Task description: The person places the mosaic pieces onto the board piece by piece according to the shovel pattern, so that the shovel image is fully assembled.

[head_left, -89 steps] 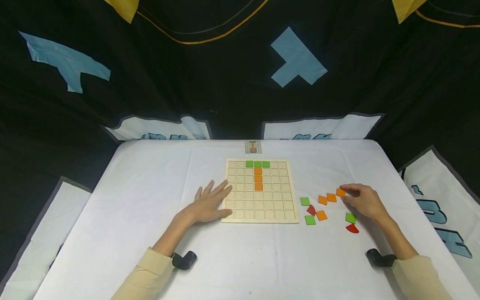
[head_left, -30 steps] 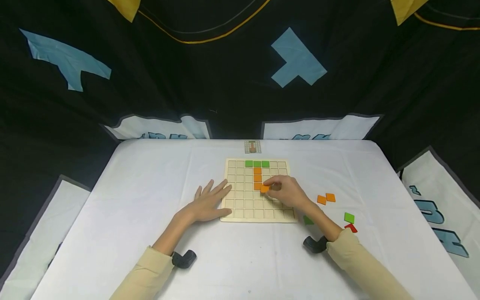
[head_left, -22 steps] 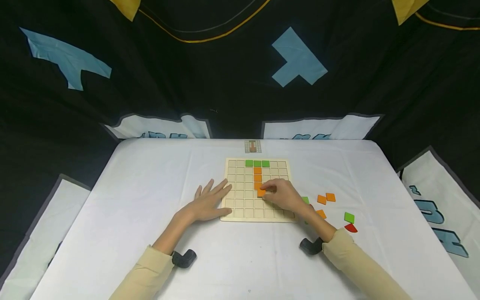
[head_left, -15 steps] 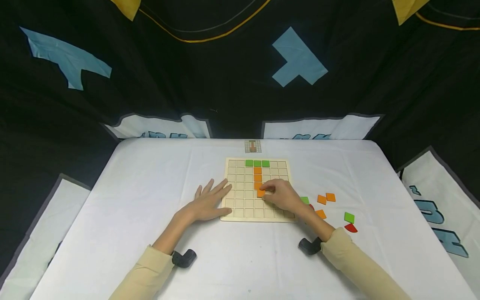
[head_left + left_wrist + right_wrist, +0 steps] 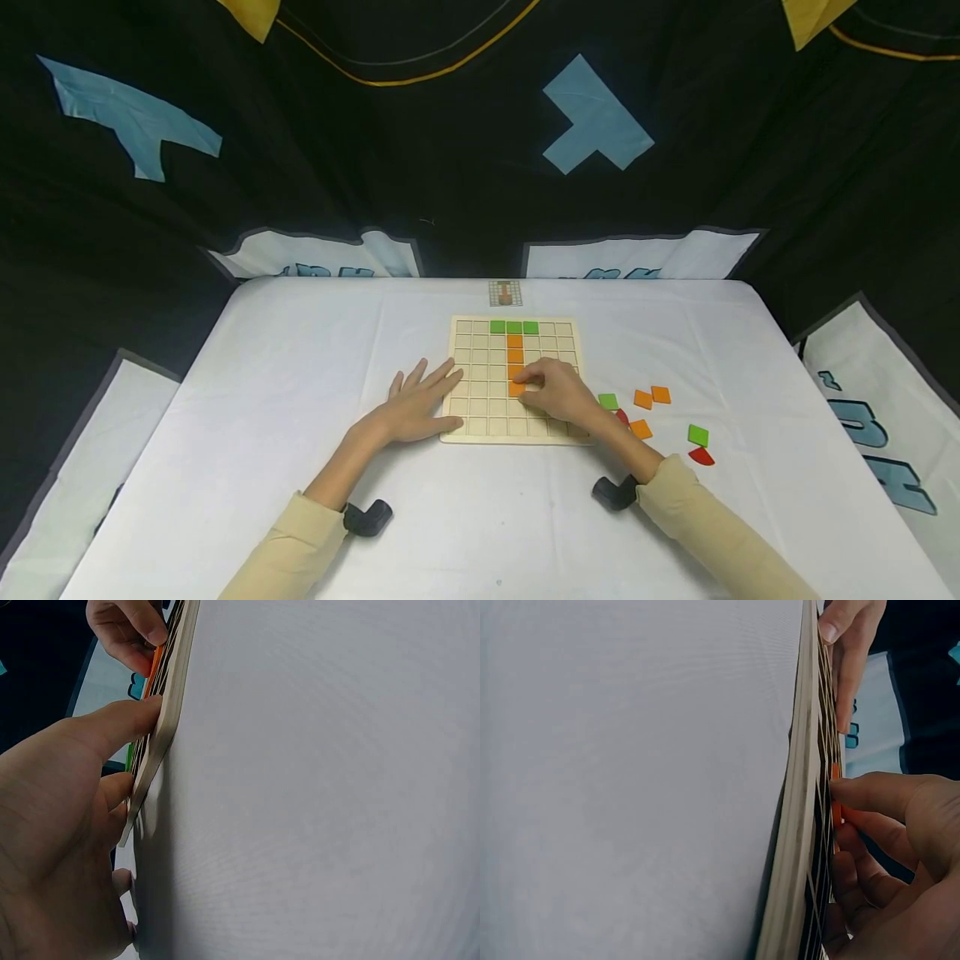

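A wooden grid board (image 5: pixel 480 429) lies mid-table, with three green square tiles (image 5: pixel 514 327) across its far row and a column of orange tiles (image 5: pixel 515 356) running down from the middle one. My right hand (image 5: pixel 557 390) pinches another orange tile (image 5: pixel 516 389) between thumb and index finger at the cell just below that column. In the right wrist view this orange tile (image 5: pixel 836 795) shows edge-on against the grid, partly covered by the fingers. With fingers spread, my left hand (image 5: pixel 411 415) rests at the board's left edge; its thumb (image 5: pixel 142 712) touches the rim in the left wrist view.
Right of the board lie loose orange tiles (image 5: pixel 661 394), green tiles (image 5: pixel 698 435) and red quarter-round pieces (image 5: pixel 702 456); my right forearm hides part of this group. A small printed pattern card (image 5: pixel 505 292) lies behind the board on the white cloth (image 5: pixel 315 350).
My right hand has taken an orange tile from the loose pieces at right, carried it left to the board, and shifted it slightly into line below the orange column. The left hand stays put.
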Demonstrator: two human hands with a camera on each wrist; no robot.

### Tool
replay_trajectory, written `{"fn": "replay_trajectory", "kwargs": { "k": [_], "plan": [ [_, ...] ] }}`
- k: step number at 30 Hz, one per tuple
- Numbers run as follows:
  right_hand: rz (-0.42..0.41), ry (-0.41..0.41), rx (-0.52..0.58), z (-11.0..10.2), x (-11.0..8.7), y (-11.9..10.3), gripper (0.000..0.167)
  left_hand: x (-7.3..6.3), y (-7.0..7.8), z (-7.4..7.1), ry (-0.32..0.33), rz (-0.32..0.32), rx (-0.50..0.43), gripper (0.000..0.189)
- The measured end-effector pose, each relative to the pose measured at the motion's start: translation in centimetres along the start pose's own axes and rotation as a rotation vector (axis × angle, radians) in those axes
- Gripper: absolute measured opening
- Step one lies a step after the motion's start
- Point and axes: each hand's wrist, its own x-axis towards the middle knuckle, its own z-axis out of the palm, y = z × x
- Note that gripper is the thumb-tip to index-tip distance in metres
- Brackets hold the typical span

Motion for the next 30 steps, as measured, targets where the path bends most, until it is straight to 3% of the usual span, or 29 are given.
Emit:
{"fn": "replay_trajectory", "kwargs": {
  "k": [13, 18, 24, 30],
  "plan": [
    [-0.027, 0.008, 0.036, -0.9, -0.5, 0.7, 0.027, 0.1, -0.1, 0.1, 0.002, 0.005, -0.008, 0.08],
    [-0.047, 0.032, 0.048, -2.7, -1.7, 1.4, 0.028, 0.0, -0.1, 0.1, -0.001, 0.009, -0.012, 0.08],
    [-0.04, 0.117, 0.033, -5.3, -3.4, 3.3, 0.028, -0.1, 0.0, 0.0, -0.002, 0.009, -0.015, 0.08],
    [0.057, 0.159, 0.015, -7.8, -5.4, 5.7, 0.03, -0.1, 0.0, -0.1, -0.002, 0.006, -0.017, 0.08]
  ]
}}
